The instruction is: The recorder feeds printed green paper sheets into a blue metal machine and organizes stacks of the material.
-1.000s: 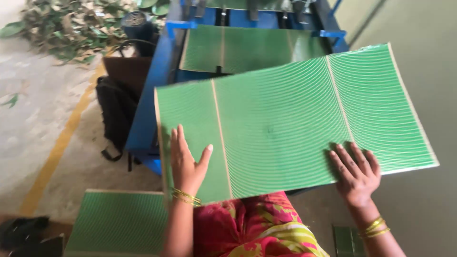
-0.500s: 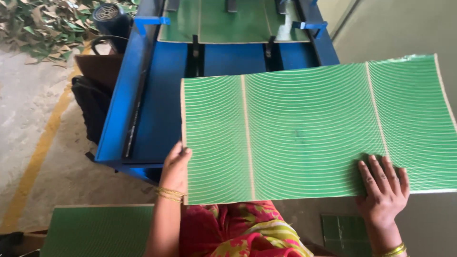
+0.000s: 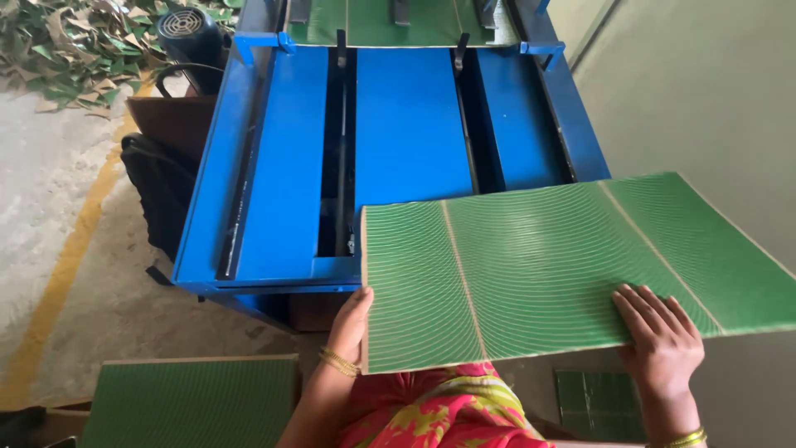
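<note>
- Since the earlier frames, we note that the green ribbed sheet (image 3: 572, 270) has shifted to the right and lower relative to the blue machine bed (image 3: 406, 124), so that more of the bed's flat surface and its two dark slots now show.
- We find the sheet held roughly level over the near right corner of the machine bed, its right part projecting past the bed's right edge over the grey floor (image 3: 705, 108).
- Our left hand (image 3: 350, 323) grips the sheet's near left corner, thumb side against the edge; the fingers are under the sheet and out of view.
- Our right hand (image 3: 659, 344) lies on top of the sheet near its front edge, fingers spread and extended, not curled; we cannot tell whether the thumb is under the sheet.
- We record a second green sheet (image 3: 398, 21) lying at the far end of the machine bed.
- We record a stack of green sheets (image 3: 195, 402) below and left of the machine bed.
- We see a black motor (image 3: 186, 33) just beside the bed's far left corner, with dry leaves (image 3: 66, 41) scattered left of it.
- A yellow floor line (image 3: 66, 274) runs left of the bed.
</note>
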